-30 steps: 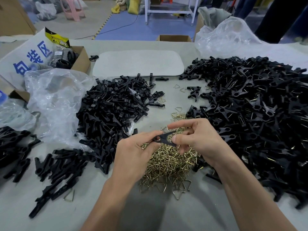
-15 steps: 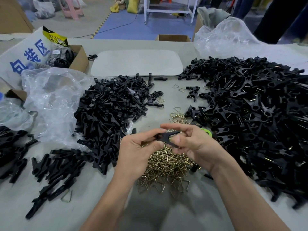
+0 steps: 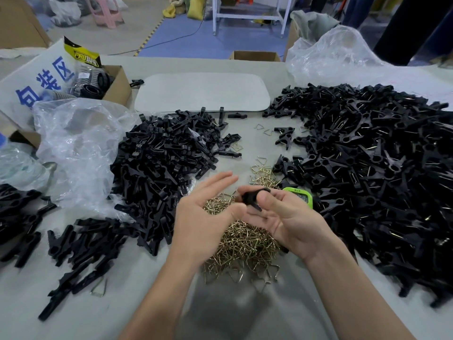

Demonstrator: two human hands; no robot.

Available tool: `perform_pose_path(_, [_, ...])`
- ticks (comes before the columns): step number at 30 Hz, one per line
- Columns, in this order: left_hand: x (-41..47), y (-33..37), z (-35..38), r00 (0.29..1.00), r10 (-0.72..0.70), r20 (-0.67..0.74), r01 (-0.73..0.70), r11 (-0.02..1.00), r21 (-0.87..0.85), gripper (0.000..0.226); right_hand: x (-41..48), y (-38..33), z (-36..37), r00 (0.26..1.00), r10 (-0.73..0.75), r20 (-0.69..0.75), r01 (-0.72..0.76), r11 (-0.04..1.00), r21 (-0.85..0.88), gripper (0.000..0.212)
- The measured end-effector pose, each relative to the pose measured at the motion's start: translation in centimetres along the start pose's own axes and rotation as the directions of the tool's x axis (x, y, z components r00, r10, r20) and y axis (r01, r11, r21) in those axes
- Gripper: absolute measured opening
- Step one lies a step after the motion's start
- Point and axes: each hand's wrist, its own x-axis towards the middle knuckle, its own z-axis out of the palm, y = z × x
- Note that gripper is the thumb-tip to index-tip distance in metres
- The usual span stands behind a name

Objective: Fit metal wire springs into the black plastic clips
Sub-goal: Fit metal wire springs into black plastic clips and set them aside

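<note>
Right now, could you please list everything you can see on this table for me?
large clip heap: one, black, table's right side
smaller clip heaps: several, black, left side
wire springs: one heap, brass, centre, under the hands
black clip: one, black, in the right hand
plastic bags: two, clear, left and far right
pad: one, pale grey, far centre
cardboard boxes: two, brown, far left and far edge
green device: one, partly hidden behind the right hand
table: one, grey
left hand: fingers straight, over springs
right hand: holds the clip
</note>
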Motion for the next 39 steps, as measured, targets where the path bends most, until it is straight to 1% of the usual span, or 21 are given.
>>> perform_pose_path(3, [0.3,-0.5,-1.2,0.982,-0.155,-0.112,0.141,0.983,-0.118,0.05,0.2,-0.1,-0.6,0.978,-0.061,-0.197,0.051,0.997,-0.056,0.038])
perform_pose_path(7, [0.6,-1.3,-2.7,0.949,-0.22,-0.226,0.172,0.961,-0.215,0.032,0.6,-0.2,-1.0,0.952,-0.088,-0.295,0.06,0.993,-0.101,0.041])
perform_pose_path(11, [0.8,-1.9,-3.1,0.92,-0.266,-0.287,0.192,0.946,-0.26,0.031,1.0,0.0,-0.8,0.947,-0.095,-0.308,0.065,0.992,-0.105,0.04])
perform_pose_path(14, [0.6,-1.9,-3.5,0.91,-0.246,-0.334,0.216,0.968,-0.127,0.034,0.5,-1.5,-1.1,0.972,-0.055,-0.229,-0.006,0.966,-0.257,0.036])
perform_pose_path(15, [0.6,-2.0,-3.8,0.909,-0.233,-0.345,0.236,0.971,-0.036,0.034,0.2,-2.7,-1.6,0.983,-0.092,-0.16,0.053,0.97,-0.238,0.036])
perform_pose_path(16, [0.7,-2.0,-4.1,0.909,-0.222,-0.352,0.26,0.963,0.065,0.032,-0.4,-4.3,-2.2,0.984,-0.172,-0.043,0.168,0.982,-0.082,0.039])
perform_pose_path(17, [0.8,-2.1,-4.4,0.912,-0.209,-0.352,0.281,0.945,0.167,0.029,-0.8,-6.0,-3.0,0.958,-0.279,0.074,0.257,0.942,0.216,0.05])
perform_pose_path(18, [0.8,-2.2,-4.6,0.922,-0.192,-0.337,0.289,0.92,0.265,0.025,-1.2,-7.2,-3.7,0.896,-0.408,0.177,0.273,0.82,0.504,0.068])
perform_pose_path(19, [0.9,-2.4,-4.7,0.935,-0.172,-0.31,0.283,0.888,0.362,0.023,-1.5,-8.2,-4.1,0.824,-0.517,0.231,0.27,0.717,0.642,0.088])
perform_pose_path(20, [0.9,-2.7,-4.7,0.949,-0.147,-0.28,0.265,0.854,0.448,0.024,-1.4,-8.8,-4.2,0.811,-0.541,0.223,0.295,0.706,0.644,0.103])
perform_pose_path(21, [0.9,-2.9,-4.6,0.961,-0.117,-0.249,0.236,0.818,0.525,0.025,-1.0,-8.8,-4.0,0.842,-0.507,0.183,0.341,0.765,0.547,0.108])
perform_pose_path(22, [0.9,-2.9,-4.4,0.971,-0.09,-0.223,0.208,0.78,0.591,0.028,-0.6,-8.3,-3.6,0.891,-0.435,0.132,0.36,0.853,0.378,0.107])
perform_pose_path(24, [1.0,-3.3,-4.0,0.983,-0.062,-0.174,0.169,0.683,0.711,0.033,0.6,-6.4,-2.6,0.964,-0.263,0.025,0.26,0.962,0.079,0.094])
perform_pose_path(27, [1.2,-4.0,-3.0,0.996,-0.073,-0.047,0.078,0.515,0.853,0.042,2.9,-3.3,-0.5,0.989,-0.096,-0.115,0.082,0.989,-0.119,0.054])
perform_pose_path(28, [1.4,-4.1,-2.7,0.996,-0.085,-0.024,0.062,0.48,0.875,0.043,3.7,-2.2,0.4,0.989,-0.071,-0.133,0.036,0.969,-0.244,0.043])
perform_pose_path(29, [1.5,-4.1,-2.5,0.995,-0.096,-0.007,0.05,0.453,0.89,0.044,4.6,-1.0,1.4,0.987,-0.062,-0.145,-0.005,0.908,-0.419,0.037])
perform_pose_path(31, [1.9,-4.2,-2.6,0.992,-0.13,0.008,0.049,0.434,0.899,0.045,6.3,1.2,3.2,0.987,-0.081,-0.135,-0.046,0.672,-0.74,0.041])
perform_pose_path(33, [2.2,-4.3,-2.7,0.989,-0.146,0.006,0.06,0.445,0.893,0.044,7.7,2.6,4.7,0.989,-0.103,-0.106,-0.054,0.419,-0.907,0.045])
perform_pose_path(36, [2.2,-4.3,-2.9,0.994,-0.106,0.002,0.049,0.48,0.876,0.042,9.0,3.0,6.0,0.996,-0.081,-0.026,-0.021,0.062,-0.998,0.043])
perform_pose_path(37, [1.8,-4.3,-3.0,0.997,-0.079,-0.012,0.051,0.516,0.855,0.042,9.1,3.1,6.2,0.998,-0.071,-0.003,-0.004,-0.018,-1.0,0.038])
perform_pose_path(39, [1.2,-4.3,-3.4,0.996,-0.02,-0.082,0.078,0.593,0.801,0.042,8.9,3.4,6.6,0.996,-0.086,0.025,0.016,-0.107,-0.994,0.03])
